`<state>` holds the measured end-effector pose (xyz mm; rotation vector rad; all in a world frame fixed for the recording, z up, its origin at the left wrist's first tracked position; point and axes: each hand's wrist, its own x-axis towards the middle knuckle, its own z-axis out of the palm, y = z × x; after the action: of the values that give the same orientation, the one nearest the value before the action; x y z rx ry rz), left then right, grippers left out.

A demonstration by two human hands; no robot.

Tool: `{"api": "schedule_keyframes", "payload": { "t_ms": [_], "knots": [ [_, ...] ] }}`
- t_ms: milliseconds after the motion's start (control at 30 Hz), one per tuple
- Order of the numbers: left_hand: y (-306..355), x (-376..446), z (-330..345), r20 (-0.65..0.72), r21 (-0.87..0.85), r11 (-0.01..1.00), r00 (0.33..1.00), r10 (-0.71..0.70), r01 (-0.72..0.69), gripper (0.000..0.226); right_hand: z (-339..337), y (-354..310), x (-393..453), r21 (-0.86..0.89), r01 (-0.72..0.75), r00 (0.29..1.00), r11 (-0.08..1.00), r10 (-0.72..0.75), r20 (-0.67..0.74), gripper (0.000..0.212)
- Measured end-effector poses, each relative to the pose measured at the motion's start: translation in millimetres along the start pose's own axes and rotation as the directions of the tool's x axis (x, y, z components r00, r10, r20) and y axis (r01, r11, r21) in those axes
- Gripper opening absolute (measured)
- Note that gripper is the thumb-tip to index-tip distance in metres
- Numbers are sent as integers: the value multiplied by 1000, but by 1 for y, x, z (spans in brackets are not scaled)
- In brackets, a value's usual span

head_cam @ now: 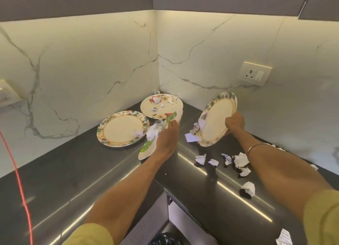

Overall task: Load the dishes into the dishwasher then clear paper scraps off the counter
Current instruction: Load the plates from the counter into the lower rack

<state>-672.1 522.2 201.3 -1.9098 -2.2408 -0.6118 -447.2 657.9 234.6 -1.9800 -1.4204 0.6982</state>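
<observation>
My right hand (235,123) grips the rim of a leaf-patterned plate (214,120), tilted steeply over the dark counter (77,171), with paper scraps (199,126) sliding off its lower edge. My left hand (166,137) holds a green-edged plate (146,150) on edge, with crumpled paper (153,132) against it. A third patterned plate (122,128) lies flat to the left. A fourth plate (157,107) sits in the corner with several scraps on it.
Several crumpled paper scraps (238,160) lie on the counter to the right, one (249,188) near the front edge. A wall socket (254,73) is on the right wall. A red cord (22,186) hangs at the left. A dark bag (163,239) shows below the counter.
</observation>
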Motion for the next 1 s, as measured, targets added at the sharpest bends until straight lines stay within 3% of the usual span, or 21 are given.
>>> {"api": "schedule_keyframes", "payload": {
  "t_ms": [133, 267, 367, 733, 1000],
  "knots": [
    [3, 22, -16, -52, -235, 969, 995, -89, 74, 28, -21, -21, -33, -195, 222, 973, 955, -230, -22, 37],
    [9, 36, -27, -132, -366, 921, 972, -195, 135, 19, -31, -26, -57, -234, 346, 927, 909, -369, -64, 41],
    [12, 34, -33, -145, -499, 852, 955, -260, 156, 32, -41, -28, -72, -239, 343, 919, 908, -378, -116, 42],
    [23, 14, -53, -249, -633, 774, 945, -210, 5, 36, -81, -11, -129, -296, 246, 919, 923, -319, -232, 39],
    [38, -10, -63, -237, -653, 752, 967, -91, -89, 36, -98, 10, -179, -302, 168, 921, 939, -258, -292, 39]
  ]
}}
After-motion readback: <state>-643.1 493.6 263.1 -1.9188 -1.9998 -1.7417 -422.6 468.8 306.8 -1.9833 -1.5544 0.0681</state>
